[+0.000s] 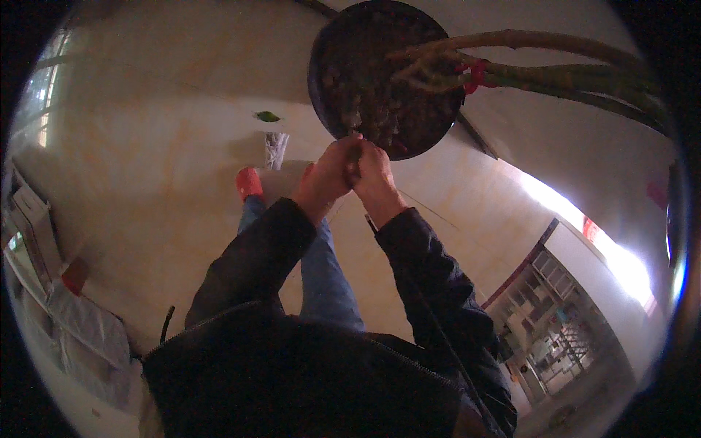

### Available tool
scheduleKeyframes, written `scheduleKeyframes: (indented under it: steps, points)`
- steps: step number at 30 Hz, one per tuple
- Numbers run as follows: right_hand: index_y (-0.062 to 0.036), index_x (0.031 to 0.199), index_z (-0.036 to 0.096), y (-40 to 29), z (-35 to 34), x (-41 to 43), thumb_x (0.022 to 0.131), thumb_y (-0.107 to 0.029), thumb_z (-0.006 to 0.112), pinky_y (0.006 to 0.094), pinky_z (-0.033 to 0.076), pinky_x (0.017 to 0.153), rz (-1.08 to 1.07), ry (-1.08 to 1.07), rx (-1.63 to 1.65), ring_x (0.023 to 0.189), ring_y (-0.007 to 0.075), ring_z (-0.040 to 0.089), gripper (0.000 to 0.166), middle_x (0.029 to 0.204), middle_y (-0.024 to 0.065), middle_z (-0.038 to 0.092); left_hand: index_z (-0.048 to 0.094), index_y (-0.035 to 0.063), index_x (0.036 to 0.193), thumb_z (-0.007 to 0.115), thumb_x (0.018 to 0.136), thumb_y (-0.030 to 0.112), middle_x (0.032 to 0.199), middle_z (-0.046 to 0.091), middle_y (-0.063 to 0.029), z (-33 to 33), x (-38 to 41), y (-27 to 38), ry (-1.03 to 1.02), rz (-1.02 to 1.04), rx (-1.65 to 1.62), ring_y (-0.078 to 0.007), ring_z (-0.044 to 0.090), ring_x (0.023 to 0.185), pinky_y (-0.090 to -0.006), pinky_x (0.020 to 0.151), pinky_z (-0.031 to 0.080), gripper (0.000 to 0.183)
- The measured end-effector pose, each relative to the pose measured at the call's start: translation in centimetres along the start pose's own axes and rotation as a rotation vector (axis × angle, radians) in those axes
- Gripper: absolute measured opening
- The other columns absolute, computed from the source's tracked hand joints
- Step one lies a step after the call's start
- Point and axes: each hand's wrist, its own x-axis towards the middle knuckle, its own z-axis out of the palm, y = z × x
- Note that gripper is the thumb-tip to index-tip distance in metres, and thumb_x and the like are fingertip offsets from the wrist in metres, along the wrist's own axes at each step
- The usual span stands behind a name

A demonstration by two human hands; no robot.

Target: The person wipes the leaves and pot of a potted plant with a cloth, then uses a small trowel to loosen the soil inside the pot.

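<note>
A large dark round plant pot [383, 109] filled with soil stands in front of me. Several thick stems [547, 76], bound with a red tie [477, 76], lean out of it to the right. My left hand [328, 172] and my right hand [375, 172] are close together at the pot's near rim. Between them is something small and dark that I cannot make out, and which hand grips it is hidden. The fingers are curled and partly hidden.
On the tiled floor left of the pot lie a green leaf [268, 116] and a whitish crumpled or patterned piece [276, 149]. Boxes [35, 230] and plastic-covered things [90, 334] line the left side. A wall rises at the right.
</note>
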Motion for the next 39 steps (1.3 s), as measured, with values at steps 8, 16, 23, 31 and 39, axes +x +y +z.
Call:
scheduleKeyframes:
  steps: [8,16,23,31,39]
  points:
    - [-0.0020,0.082,0.056,1.5,-0.4,-1.4,0.086,-0.030,0.052,0.0287,0.039,0.053,-0.035,-0.093,0.079,0.062,0.0102,0.048,0.029,0.069,0.0010,0.051,0.057,0.0092,0.084,0.049,0.086,0.035,0.076,0.057,-0.0025,-2.0,-0.9,-0.6,0.003,-0.020,0.198,-0.0126,0.053,0.070,-0.0270,0.058,0.042,0.027]
    - [-0.0020,0.078,0.055,1.5,0.2,-0.1,0.088,-0.030,0.049,0.0274,0.037,0.053,-0.170,-0.067,-0.027,0.063,0.0091,0.044,0.030,0.069,-0.0005,0.050,0.058,0.0085,0.087,0.049,0.086,0.040,0.079,0.059,-0.0019,-2.2,0.8,-0.2,0.020,0.063,0.174,-0.0129,0.054,0.069,-0.0261,0.057,0.041,0.033]
    - [0.0001,0.081,0.056,2.4,-0.9,-0.7,0.090,-0.030,0.045,0.0247,0.038,0.058,-0.238,-0.121,0.001,0.066,0.0086,0.044,0.033,0.072,0.0004,0.051,0.058,0.0113,0.078,0.053,0.084,0.042,0.069,0.055,0.0009,-3.7,0.9,-1.2,0.099,-0.039,0.273,-0.0094,0.049,0.059,-0.0225,0.049,0.035,0.031]
    - [-0.0034,0.081,0.055,1.8,-1.5,-0.1,0.091,-0.030,0.042,0.0221,0.033,0.043,-0.366,-0.141,-0.050,0.052,0.0068,0.042,0.031,0.064,-0.0024,0.048,0.058,0.0104,0.093,0.050,0.085,0.042,0.078,0.057,0.0022,-2.2,1.0,-1.5,0.044,0.034,0.301,-0.0068,0.050,0.070,-0.0214,0.055,0.037,0.034]
    - [-0.0022,0.081,0.054,2.2,-2.7,0.1,0.090,-0.031,0.042,0.0241,0.034,0.049,-0.516,-0.093,-0.208,0.058,0.0070,0.040,0.033,0.064,-0.0004,0.047,0.053,0.0070,0.106,0.049,0.087,0.040,0.087,0.058,-0.0030,-1.8,0.3,-2.6,-0.032,0.060,0.282,-0.0118,0.054,0.073,-0.0261,0.060,0.043,0.039]
